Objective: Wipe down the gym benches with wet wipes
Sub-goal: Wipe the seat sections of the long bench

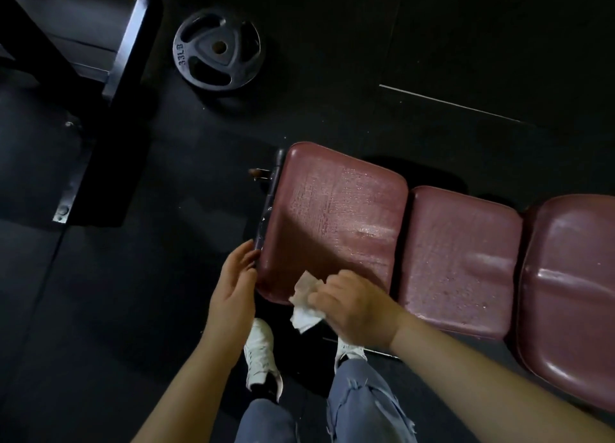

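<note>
A maroon bench [449, 242] is lying across the dark floor [116, 309], made of three padded sections; this one landmark places everything else. The end pad [332, 209], the section farthest from the bench's glossy far end, is glistening with wet streaks under the light. The right hand [357, 306] is curling its fingers around a crumpled white wipe [304, 304] and pressing it at the near corner of that end pad, part of the wipe hanging over the pad's edge. The left hand [233, 286] is resting with fingers relaxed and nearly straight against the end edge of the same pad, fingertips touching the dark metal frame [271, 196] running along that edge; it is holding nothing.

Below the bench's near edge, two white shoes [259, 356] are standing on the floor, with ripped blue jeans [362, 406] above them. Well apart from the bench, beyond its end pad, a black weight plate [218, 49] marked 33LB is lying flat on the floor. Farther off on that same side, a black steel rack base [109, 76] is sitting bolted down
</note>
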Available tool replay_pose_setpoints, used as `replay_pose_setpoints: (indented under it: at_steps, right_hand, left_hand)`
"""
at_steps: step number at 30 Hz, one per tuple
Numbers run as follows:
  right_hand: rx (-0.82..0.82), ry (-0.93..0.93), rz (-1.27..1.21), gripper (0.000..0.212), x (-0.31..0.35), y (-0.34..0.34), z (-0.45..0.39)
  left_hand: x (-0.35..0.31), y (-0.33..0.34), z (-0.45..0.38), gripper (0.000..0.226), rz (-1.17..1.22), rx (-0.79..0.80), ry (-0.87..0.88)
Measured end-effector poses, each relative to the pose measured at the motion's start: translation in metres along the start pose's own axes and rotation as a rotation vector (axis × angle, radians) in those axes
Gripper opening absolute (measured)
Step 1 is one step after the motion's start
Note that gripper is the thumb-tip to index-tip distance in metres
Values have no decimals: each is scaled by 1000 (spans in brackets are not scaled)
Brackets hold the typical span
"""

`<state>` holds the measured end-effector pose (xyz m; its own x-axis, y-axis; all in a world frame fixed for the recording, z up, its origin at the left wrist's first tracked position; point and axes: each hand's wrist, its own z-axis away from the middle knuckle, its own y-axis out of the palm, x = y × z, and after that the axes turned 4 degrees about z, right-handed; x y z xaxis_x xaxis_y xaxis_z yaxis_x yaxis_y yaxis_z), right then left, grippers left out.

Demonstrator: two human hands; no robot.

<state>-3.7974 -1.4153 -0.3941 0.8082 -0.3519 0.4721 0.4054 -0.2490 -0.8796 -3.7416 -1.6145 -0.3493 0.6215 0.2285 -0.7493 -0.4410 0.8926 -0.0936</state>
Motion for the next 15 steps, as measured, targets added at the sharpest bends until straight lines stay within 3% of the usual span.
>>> replay_pose_setpoints:
  at_steps: [1, 3, 6, 8, 10, 13, 15]
  right_hand:
    - [8, 2, -1, 32, -14, -3, -4]
    - [-12, 219, 54, 33, -51, -17, -34]
    - [-271, 631, 197, 29, -104, -48, -86]
    - [-345, 812, 194, 26, -105, -55, -95]
    - [-283, 731, 134, 30, -82, -40, -72]
    - [-105, 371, 17, 35, -15, -5, 0]
    - [-77, 185, 34, 30, -2, 2, 27]
  left_hand:
    - [0, 5, 2, 42, -11, -1, 27]
    - [1, 14, 3, 42, -30, -24, 75]
    - [1, 16, 3, 41, -40, -60, 87]
    - [-2, 15, 4, 41, -67, -58, 94]
    - [-3, 15, 5, 41, -94, -57, 92]
    - [-4, 17, 4, 41, -120, -62, 84]
    - [-4, 18, 3, 40, -139, -76, 83]
